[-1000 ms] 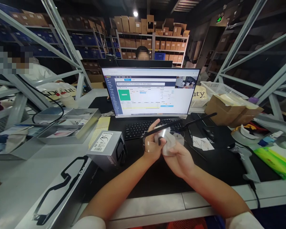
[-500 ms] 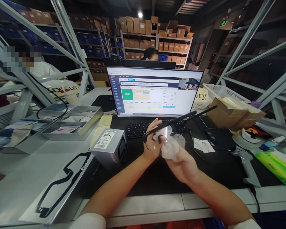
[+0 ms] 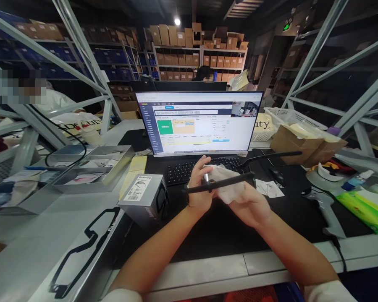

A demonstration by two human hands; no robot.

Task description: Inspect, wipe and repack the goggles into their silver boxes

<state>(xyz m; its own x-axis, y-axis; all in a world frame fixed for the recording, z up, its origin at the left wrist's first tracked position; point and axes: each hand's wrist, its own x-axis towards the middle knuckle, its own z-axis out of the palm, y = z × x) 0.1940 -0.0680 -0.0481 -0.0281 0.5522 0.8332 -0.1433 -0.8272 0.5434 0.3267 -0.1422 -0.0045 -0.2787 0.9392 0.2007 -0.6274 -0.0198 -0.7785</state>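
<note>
1. The left hand (image 3: pixel 199 184) is closed around the front of a pair of black glasses (image 3: pixel 220 183), held up over the black desk mat (image 3: pixel 227 230) just in front of the keyboard (image 3: pixel 189 168).
2. The right hand (image 3: pixel 250 205) grips a white cloth (image 3: pixel 228 184) and presses it against the glasses; both hands touch each other around the frame.
3. One thin arm of the glasses lies across the cloth towards the right; the other sticks out further right, above the mat.
4. Risk: that free arm is long and slender, so a hard twist of the cloth could, I judge, bend it or strain its hinge.
5. Risk: the grip is on a small part of the frame; if the cloth slides, the glasses could drop onto the keyboard or mat.
6. Risk: a wide swing to the right could catch the scanner (image 3: pixel 326 209) or its cable near the desk edge.
7. To the left, a grey box (image 3: pixel 144 197) stands near the left forearm, with a flat printed sleeve (image 3: pixel 78 247) beside it; little room there.
8. The monitor (image 3: pixel 199 121) closes off the back, just behind the keyboard.
9. The freest room is the bare mat below the hands, towards the front edge of the desk (image 3: pixel 208 272).
10. A metal tray (image 3: pixel 94 167) sits well apart on the left, cardboard boxes (image 3: pixel 302 144) well apart on the right.
</note>
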